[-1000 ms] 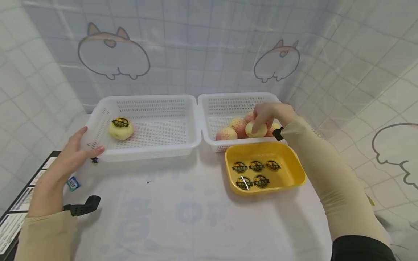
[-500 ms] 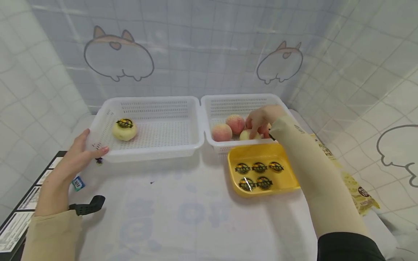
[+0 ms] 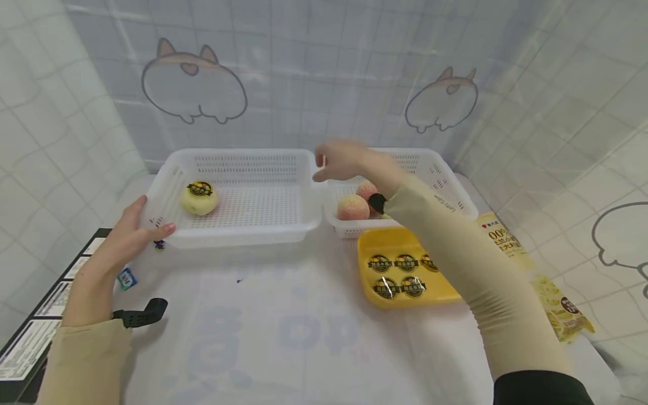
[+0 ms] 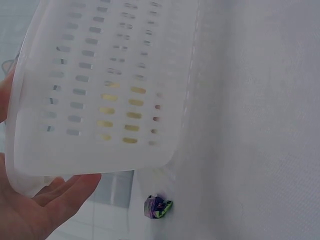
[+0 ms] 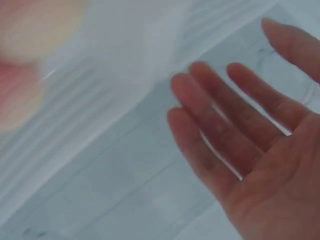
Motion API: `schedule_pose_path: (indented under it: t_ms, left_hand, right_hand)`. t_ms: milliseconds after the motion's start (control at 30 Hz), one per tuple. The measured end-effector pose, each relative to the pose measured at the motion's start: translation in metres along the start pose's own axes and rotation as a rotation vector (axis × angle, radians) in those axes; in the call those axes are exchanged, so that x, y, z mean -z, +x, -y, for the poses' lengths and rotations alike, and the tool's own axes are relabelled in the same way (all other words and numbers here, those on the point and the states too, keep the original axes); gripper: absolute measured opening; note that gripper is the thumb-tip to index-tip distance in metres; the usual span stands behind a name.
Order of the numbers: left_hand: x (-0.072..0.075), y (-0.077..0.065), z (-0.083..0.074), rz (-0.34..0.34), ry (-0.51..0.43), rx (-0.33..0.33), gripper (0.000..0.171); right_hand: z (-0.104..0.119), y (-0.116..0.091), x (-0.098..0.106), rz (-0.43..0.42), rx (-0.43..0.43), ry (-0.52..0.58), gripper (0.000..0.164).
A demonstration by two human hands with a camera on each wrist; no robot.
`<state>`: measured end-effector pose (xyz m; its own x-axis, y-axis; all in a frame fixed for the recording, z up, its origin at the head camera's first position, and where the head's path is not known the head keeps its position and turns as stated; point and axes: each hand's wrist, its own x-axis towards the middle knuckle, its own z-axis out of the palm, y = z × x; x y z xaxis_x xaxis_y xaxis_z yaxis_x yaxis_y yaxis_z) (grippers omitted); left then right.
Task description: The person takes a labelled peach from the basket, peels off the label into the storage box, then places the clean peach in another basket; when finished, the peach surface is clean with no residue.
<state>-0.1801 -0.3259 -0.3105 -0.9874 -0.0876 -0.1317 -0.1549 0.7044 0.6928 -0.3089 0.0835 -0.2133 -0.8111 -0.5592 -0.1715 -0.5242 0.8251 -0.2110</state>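
Observation:
My left hand (image 3: 126, 236) grips the left corner of a white perforated basket (image 3: 243, 233), thumb along its front and fingers at its side. Its curled fingers (image 4: 75, 192) show round the rim in the left wrist view. In that basket lies a pale yellow round fruit (image 3: 198, 203) bearing a black-and-gold sticker. My right hand (image 3: 349, 160) hangs over the gap between the two baskets, holding nothing; the right wrist view shows its palm (image 5: 280, 185) bare and fingers relaxed. Peaches (image 3: 353, 208) sit in the right white basket (image 3: 430, 169), partly hidden by my sleeve.
A yellow tray (image 3: 400, 301) with several round black-and-gold stickers stands before the right basket. Yellow printed packets (image 3: 559, 309) lie at the right. A small blue-green packet (image 3: 126, 278) and a dark purple wrapper (image 3: 159, 245) lie near my left hand. Black-edged labelled panels (image 3: 45, 315) border the left.
My right hand has let go of the pale fruit among the peaches and moved left and up, out of the right basket. My left hand stays on its basket. The view has shifted slightly.

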Motion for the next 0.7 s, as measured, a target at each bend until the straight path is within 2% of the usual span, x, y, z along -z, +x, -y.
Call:
schedule_pose_path:
  t_ms: [167, 267, 400, 633, 700]
  left_hand:
    - [-0.002, -0.002, 0.0, -0.006, -0.016, 0.002, 0.103]
    - [-0.005, -0.001, -0.002, 0.004, -0.02, -0.01, 0.102]
    - [-0.012, 0.0, -0.006, 0.02, -0.023, -0.029, 0.102]
    - [-0.015, -0.002, -0.009, 0.082, 0.026, -0.118, 0.104]
    - [-0.012, -0.004, -0.011, 0.096, 0.042, -0.117, 0.107]
  right_hand:
    - [0.055, 0.038, -0.009, -0.001, 0.172, 0.006, 0.043]
    - [0.08, 0.059, -0.023, 0.041, 0.214, 0.062, 0.048]
    - [0.107, 0.082, -0.041, 0.107, 0.218, 0.159, 0.056]
    - [0.134, 0.107, -0.06, 0.145, 0.183, 0.173, 0.075]
    - [0.138, 0.112, -0.063, 0.154, 0.182, 0.181, 0.079]
